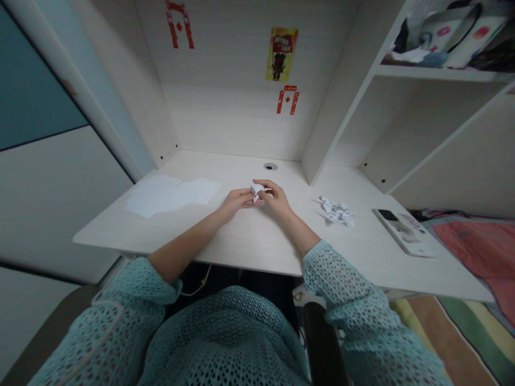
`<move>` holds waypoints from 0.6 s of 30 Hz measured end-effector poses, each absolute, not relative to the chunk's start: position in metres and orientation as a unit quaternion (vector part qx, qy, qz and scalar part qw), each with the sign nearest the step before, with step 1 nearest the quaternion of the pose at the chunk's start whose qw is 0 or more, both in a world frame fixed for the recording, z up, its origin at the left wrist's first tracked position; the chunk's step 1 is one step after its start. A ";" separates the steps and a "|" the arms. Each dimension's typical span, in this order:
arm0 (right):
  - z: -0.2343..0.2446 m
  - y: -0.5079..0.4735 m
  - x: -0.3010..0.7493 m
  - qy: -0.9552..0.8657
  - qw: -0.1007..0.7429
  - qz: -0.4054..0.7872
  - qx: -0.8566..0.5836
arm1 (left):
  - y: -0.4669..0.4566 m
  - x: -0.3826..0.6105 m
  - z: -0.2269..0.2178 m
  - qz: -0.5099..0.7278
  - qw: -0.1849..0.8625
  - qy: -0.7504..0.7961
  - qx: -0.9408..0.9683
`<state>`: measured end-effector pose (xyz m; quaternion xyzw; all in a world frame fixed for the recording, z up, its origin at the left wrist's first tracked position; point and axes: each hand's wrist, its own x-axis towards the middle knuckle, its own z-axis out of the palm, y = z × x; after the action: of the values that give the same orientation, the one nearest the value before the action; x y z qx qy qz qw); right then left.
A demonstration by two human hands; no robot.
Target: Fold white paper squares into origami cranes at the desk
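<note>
That pale wood-look laminate desk (249, 241) is smooth and matt, no real shine. The small folded white paper piece (256, 188) looks like thin matt paper, same as the flat white paper sheets (171, 194) on the left, and the crumpled white paper wad (336, 210) has gone rough and creased. The slim phone in a pale printed case (404, 231) has a slightly glossy look. The teal open-weave knit sleeve (341, 289) is proper textured cloth, rough and holey, and the little round dark grommet (270, 166) looks like plastic
</note>
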<state>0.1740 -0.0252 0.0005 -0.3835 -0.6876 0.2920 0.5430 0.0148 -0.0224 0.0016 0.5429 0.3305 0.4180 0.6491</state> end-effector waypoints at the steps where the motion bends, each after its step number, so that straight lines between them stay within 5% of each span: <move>1: 0.001 -0.026 0.174 -0.697 0.537 0.289 -0.377 | -0.022 0.014 0.002 0.420 0.648 0.334 0.541; 18: -0.004 -0.026 0.177 -0.768 0.473 0.262 -0.344 | -0.017 0.012 -0.002 0.439 0.630 0.356 0.533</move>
<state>0.1768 -0.0260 -0.0042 -0.3439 -0.7677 0.2616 0.4732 0.0121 -0.0174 -0.0020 0.5330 0.3561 0.4386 0.6299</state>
